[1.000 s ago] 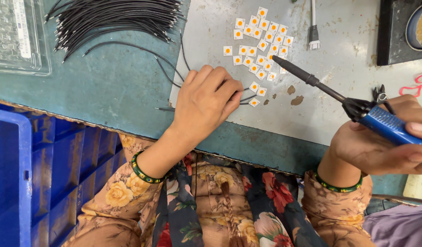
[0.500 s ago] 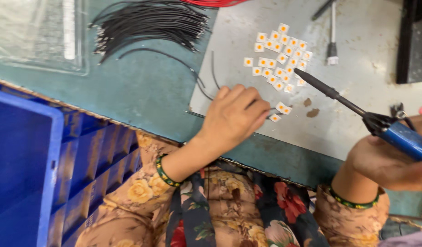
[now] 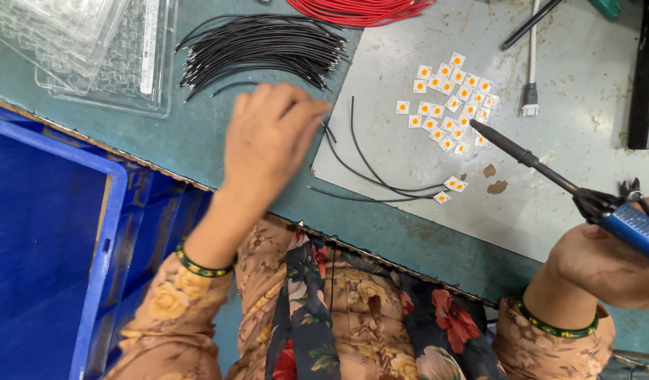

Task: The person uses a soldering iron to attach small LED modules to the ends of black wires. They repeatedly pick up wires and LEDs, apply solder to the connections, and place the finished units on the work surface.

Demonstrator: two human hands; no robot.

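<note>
The grey metal sheet (image 3: 550, 91) lying on the green bench serves as the landmark. Off its left edge, beyond the bench's front rim, stands a big blue plastic crate (image 3: 50, 239). Further left and up from the sheet lie clear plastic blister trays (image 3: 106, 49). Just beside the sheet's upper left corner rests a bundle of short black wires (image 3: 261, 46), and a bunch of red wires (image 3: 360, 10) crosses the sheet's top edge. The left hand (image 3: 268, 141) hovers over the bench right at the sheet's left edge, fingers bunched and pointing toward the black bundle; whether they pinch a wire cannot be told. The right hand (image 3: 606, 264), off the sheet's lower right corner, is closed around the blue handle of a soldering iron (image 3: 550, 179), whose dark tip reaches over the sheet's middle. A few loose black wires (image 3: 374, 176) curve across the sheet's lower left part. Small white squares with orange centres (image 3: 448, 102) cluster near the iron's tip.
</note>
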